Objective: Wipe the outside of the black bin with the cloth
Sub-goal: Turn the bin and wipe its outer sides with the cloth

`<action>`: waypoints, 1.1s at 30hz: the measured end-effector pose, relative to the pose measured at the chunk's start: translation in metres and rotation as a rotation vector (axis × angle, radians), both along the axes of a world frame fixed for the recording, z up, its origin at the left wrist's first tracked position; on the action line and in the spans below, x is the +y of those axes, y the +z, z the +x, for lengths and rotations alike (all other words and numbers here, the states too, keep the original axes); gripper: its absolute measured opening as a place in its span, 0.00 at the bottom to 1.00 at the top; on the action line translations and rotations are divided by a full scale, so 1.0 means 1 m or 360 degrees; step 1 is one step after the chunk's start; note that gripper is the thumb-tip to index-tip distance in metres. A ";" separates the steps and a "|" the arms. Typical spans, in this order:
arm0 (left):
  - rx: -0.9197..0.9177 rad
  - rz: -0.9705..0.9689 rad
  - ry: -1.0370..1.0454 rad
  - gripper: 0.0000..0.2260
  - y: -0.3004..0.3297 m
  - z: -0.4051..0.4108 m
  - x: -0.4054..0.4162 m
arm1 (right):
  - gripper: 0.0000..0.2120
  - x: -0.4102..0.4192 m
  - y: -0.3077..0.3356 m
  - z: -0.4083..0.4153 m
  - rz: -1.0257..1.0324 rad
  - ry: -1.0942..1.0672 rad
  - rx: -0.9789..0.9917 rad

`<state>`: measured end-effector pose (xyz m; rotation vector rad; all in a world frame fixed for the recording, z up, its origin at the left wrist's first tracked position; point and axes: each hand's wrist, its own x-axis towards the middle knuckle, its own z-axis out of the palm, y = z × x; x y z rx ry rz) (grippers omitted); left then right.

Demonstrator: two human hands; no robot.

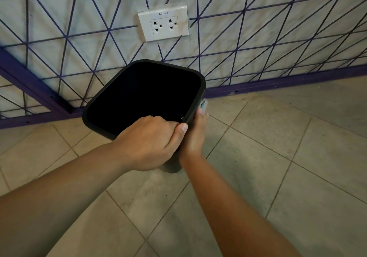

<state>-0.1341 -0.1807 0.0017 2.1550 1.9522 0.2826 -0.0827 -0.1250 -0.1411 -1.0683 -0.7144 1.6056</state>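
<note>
Black bin [143,96] is sitting on the tiled floor [278,157] close to the wall, its open top tilting toward the camera. Left hand [151,143] is gripping the near rim, fingers curling inside. Right hand [195,137] is pressing a grey cloth [204,105] against the bin's right outer side, below a white socket [163,23]

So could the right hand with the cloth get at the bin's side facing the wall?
Probably not from here. The right hand presses the cloth on the black bin's right side; the far side sits close to the wall, so the left hand gripping the rim would likely have to turn it.
</note>
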 end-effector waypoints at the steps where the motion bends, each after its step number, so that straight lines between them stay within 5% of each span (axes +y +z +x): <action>1: 0.0002 -0.0006 0.0001 0.20 0.000 0.001 0.000 | 0.61 0.009 -0.017 -0.002 -0.0088 0.0029 0.0040; 3: 0.0008 -0.0007 -0.0014 0.20 0.001 0.002 0.002 | 0.62 0.013 -0.021 -0.004 -0.0172 0.0038 0.0015; 9: 0.0016 0.0003 -0.0055 0.20 -0.003 -0.004 0.001 | 0.43 -0.048 0.046 0.012 0.0246 -0.0025 -0.0236; 14: 0.0041 0.0045 -0.0062 0.19 -0.001 -0.002 0.005 | 0.46 0.007 0.026 0.014 0.0122 0.0009 -0.0317; 21: 0.0002 0.0012 -0.0071 0.22 -0.003 -0.007 0.002 | 0.43 -0.041 0.043 0.015 0.0343 0.0043 -0.0357; 25: 0.0011 -0.0014 -0.0060 0.19 -0.001 -0.004 0.006 | 0.50 0.006 0.028 0.014 0.0105 0.0014 -0.0374; 29: 0.0014 -0.0056 -0.0057 0.20 0.000 -0.007 0.007 | 0.40 -0.016 0.043 0.020 0.0307 0.0086 -0.0397; 33: 0.0053 -0.0052 -0.0106 0.19 -0.001 -0.006 0.011 | 0.49 -0.003 0.025 0.018 0.0216 0.0016 -0.0414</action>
